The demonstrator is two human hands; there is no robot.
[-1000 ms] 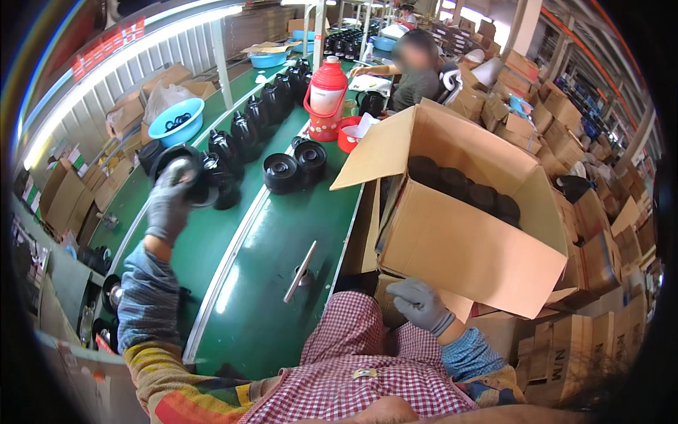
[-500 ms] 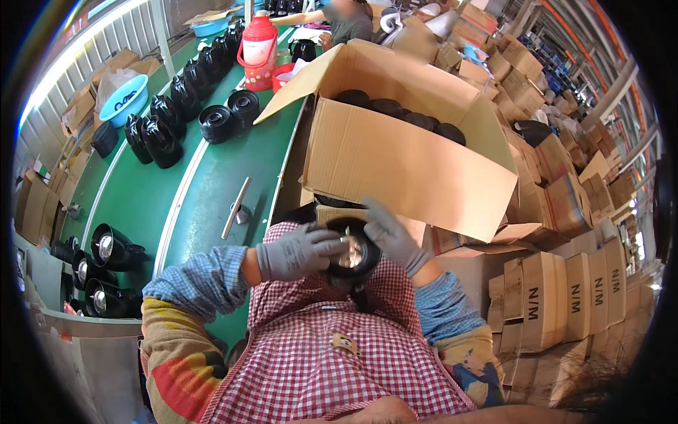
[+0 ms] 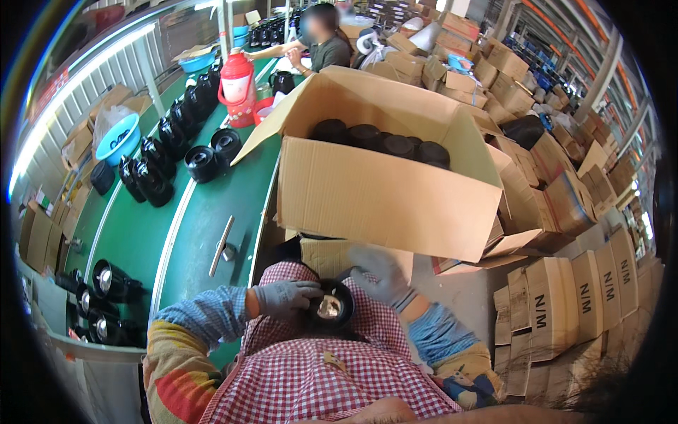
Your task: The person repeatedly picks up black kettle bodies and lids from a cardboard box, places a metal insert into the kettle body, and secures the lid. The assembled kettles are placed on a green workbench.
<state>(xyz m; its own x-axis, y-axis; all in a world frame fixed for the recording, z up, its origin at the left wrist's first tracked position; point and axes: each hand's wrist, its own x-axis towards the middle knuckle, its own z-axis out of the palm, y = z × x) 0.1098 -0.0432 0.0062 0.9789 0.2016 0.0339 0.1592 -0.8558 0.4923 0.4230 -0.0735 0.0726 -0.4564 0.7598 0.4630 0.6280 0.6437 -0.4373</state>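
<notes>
In the head view, the left hand (image 3: 288, 297), gloved in grey, curls its fingers around the left side of a black round housing (image 3: 332, 305), which sits low in the centre of the frame above the checked apron (image 3: 321, 374), its shiny, reflective inside facing up. The right hand (image 3: 385, 277), also grey-gloved and blurred by motion, is loosely spread just right of the housing, with nothing visible in its grasp. The plainest writing is at the lower right, where stacked cartons (image 3: 561, 304) carry bold dark capitals printed on their sides. The red flask (image 3: 239, 88) at upper left has a pale band whose markings are too small to read. A big open carton (image 3: 388, 191) fills the upper centre, its near wall plain brown, with black round parts (image 3: 399, 146) inside. On the green surface (image 3: 205, 219), left of centre, lie a metal bar (image 3: 222, 246) and two black ring-shaped pieces (image 3: 202, 164), near a row of glossy black jugs (image 3: 152, 177).
</notes>
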